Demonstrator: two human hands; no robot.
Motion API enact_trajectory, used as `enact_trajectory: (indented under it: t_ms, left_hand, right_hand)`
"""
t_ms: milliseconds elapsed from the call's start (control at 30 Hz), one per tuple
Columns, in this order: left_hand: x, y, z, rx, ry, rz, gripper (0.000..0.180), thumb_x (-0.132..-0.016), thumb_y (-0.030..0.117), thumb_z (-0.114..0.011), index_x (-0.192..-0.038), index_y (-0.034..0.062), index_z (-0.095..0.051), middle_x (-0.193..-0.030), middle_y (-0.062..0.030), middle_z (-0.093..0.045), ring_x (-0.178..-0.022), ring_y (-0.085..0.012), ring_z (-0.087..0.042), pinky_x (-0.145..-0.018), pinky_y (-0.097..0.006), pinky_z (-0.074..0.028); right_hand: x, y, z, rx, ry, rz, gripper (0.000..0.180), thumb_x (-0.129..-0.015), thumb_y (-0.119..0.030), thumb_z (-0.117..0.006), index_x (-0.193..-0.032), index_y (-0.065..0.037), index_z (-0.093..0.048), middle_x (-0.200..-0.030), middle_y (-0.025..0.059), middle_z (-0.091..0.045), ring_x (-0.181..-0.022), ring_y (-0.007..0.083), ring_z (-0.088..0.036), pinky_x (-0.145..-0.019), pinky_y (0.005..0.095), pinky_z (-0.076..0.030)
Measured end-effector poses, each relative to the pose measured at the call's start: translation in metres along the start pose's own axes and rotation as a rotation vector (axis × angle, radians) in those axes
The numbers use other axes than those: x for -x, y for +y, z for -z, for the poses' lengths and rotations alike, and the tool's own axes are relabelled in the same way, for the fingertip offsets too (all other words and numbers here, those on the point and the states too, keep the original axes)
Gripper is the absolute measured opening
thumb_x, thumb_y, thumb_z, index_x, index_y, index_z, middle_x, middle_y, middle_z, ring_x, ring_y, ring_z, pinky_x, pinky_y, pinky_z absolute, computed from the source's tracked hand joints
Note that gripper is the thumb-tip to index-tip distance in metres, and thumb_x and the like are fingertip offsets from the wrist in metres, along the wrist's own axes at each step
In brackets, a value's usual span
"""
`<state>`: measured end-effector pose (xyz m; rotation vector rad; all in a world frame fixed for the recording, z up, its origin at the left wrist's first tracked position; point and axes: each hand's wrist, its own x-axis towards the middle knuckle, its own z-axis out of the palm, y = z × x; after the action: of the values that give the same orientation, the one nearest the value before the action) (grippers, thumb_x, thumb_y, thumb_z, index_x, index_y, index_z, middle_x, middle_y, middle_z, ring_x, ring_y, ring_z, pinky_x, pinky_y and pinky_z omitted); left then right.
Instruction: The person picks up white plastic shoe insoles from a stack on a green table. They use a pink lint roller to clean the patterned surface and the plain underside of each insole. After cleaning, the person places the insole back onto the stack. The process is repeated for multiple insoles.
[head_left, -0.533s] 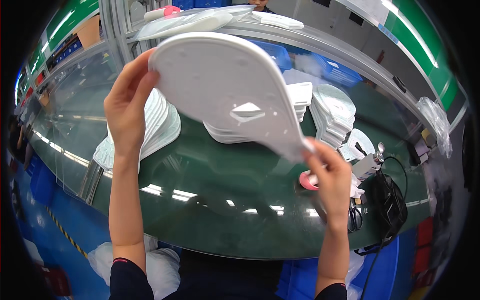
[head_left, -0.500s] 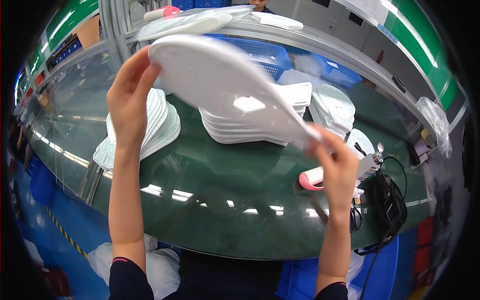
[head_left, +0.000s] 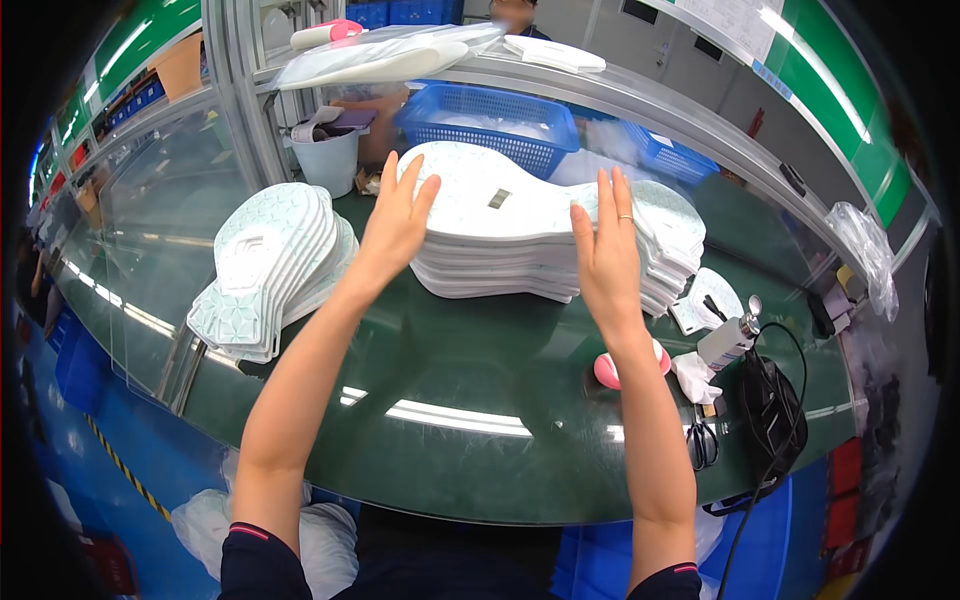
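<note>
A white paddle-shaped plastic panel [head_left: 470, 185], with a pale green pattern and a small grey rectangle, lies on top of the middle stack [head_left: 490, 270] of like panels. At its left end is my left hand [head_left: 400, 225], fingers outstretched along the rim. My right hand [head_left: 608, 250] is open too, fingers straight up by the panel's narrow right part. Neither hand grips anything; whether the palms press on the panel is hidden. Another stack of patterned panels [head_left: 265, 240] stands to the left, and a third stack [head_left: 665, 225] sits just right of my right hand.
Behind the stacks are a light bin [head_left: 327, 165] and a blue basket [head_left: 545, 158]. On the green table's right lie a pink-and-white roll-like object [head_left: 607, 372], crumpled tissue [head_left: 692, 380], scissors [head_left: 703, 445], a pump bottle [head_left: 722, 345] and a black bag [head_left: 770, 405]. A metal-framed shelf [head_left: 620, 82] crosses behind.
The panel held up and tilted between both hands has come down flat onto the middle stack, patterned side up. Both hands have let go of their grip, fingers now stretched out.
</note>
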<state>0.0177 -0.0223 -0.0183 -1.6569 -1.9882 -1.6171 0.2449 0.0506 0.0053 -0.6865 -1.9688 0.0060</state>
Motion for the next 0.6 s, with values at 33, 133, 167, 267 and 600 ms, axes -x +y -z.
enact_trajectory:
  t_ms: [33, 133, 167, 267, 600]
  left_hand:
    - [0.001, 0.003, -0.005, -0.031, 0.041, -0.013, 0.053, -0.091, 0.037, -0.037, -0.125, -0.0036, -0.039, -0.136, -0.0273, -0.025, -0.125, -0.0385, -0.029, -0.101, -0.037, -0.026]
    - [-0.003, 0.006, -0.010, 0.003, 0.100, -0.002, 0.050, -0.093, 0.036, -0.034, -0.122, -0.0045, -0.041, -0.136, -0.0270, -0.024, -0.123, -0.0398, -0.030, -0.099, -0.039, -0.028]
    - [-0.003, 0.006, -0.012, 0.004, 0.115, -0.003, 0.050, -0.093, 0.036, -0.033, -0.121, -0.0046, -0.041, -0.136, -0.0266, -0.025, -0.123, -0.0394, -0.031, -0.099, -0.039, -0.029]
    - [-0.003, 0.006, -0.019, -0.037, 0.145, 0.022, 0.051, -0.093, 0.037, -0.033, -0.121, -0.0046, -0.042, -0.136, -0.0244, -0.026, -0.122, -0.0381, -0.032, -0.098, -0.039, -0.030]
    - [0.006, -0.005, 0.001, -0.093, 0.183, -0.002, 0.048, -0.091, 0.031, -0.037, -0.126, -0.0026, -0.036, -0.136, -0.0263, -0.025, -0.123, -0.0393, -0.030, -0.099, -0.040, -0.029]
  right_hand:
    - [-0.003, 0.004, -0.005, -0.009, 0.035, 0.002, 0.045, -0.091, -0.021, -0.045, -0.128, 0.003, -0.035, -0.130, 0.0241, -0.035, -0.123, 0.0370, -0.031, -0.098, 0.0402, -0.031]
    - [-0.015, 0.012, -0.017, -0.031, 0.125, -0.004, 0.038, -0.091, -0.017, -0.044, -0.124, 0.001, -0.040, -0.124, 0.0227, -0.041, -0.117, 0.0362, -0.038, -0.094, 0.0403, -0.034]
    - [-0.020, 0.014, -0.019, -0.035, 0.146, -0.013, 0.035, -0.091, -0.015, -0.044, -0.122, 0.000, -0.042, -0.121, 0.0218, -0.043, -0.114, 0.0359, -0.040, -0.093, 0.0405, -0.035]
    - [-0.027, 0.027, -0.033, -0.035, 0.219, 0.001, 0.029, -0.089, -0.010, -0.044, -0.116, -0.003, -0.048, -0.113, 0.0195, -0.048, -0.107, 0.0349, -0.045, -0.089, 0.0410, -0.038]
    - [-0.024, 0.023, -0.021, -0.104, 0.162, -0.033, 0.038, -0.090, -0.022, -0.046, -0.125, -0.008, -0.042, -0.127, 0.0196, -0.039, -0.115, 0.0346, -0.041, -0.094, 0.0383, -0.035]
